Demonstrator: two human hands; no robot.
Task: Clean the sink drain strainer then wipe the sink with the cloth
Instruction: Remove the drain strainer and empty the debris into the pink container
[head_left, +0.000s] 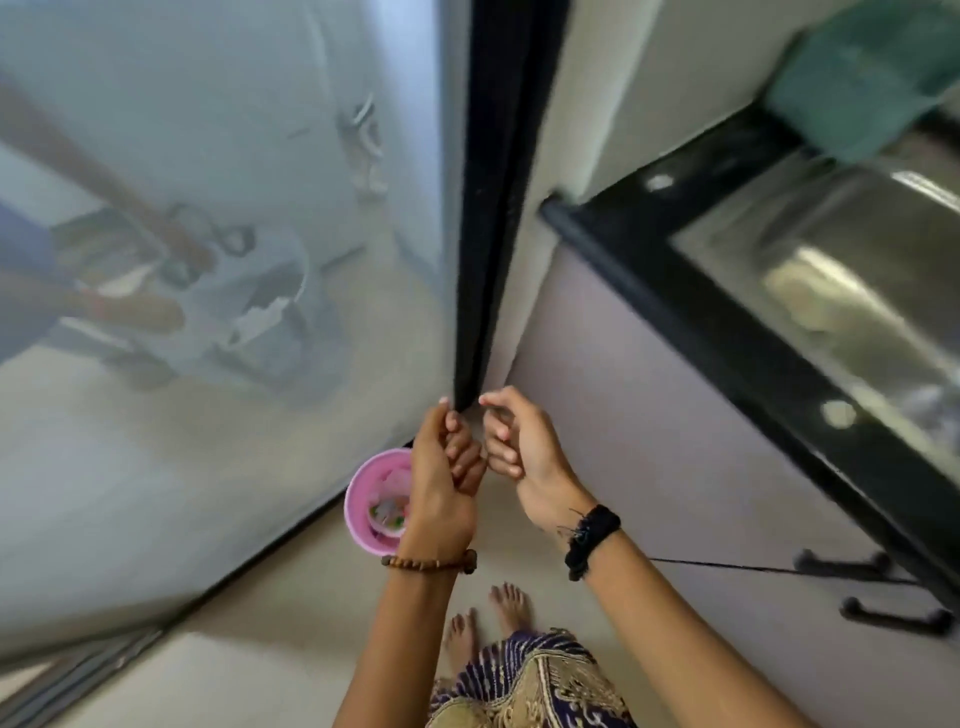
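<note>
Your left hand (441, 467) is curled shut, perhaps on the strainer, though you cannot tell; your right hand (524, 452) hangs loosely curled and empty just beside it, both above the pink bin (363, 512) on the floor. A strainer is light, stiff and likely slick, so pinch its rim. The steel sink (857, 270) lies far right in the black desk (727, 332), the green cloth (857, 88) beyond it.
</note>
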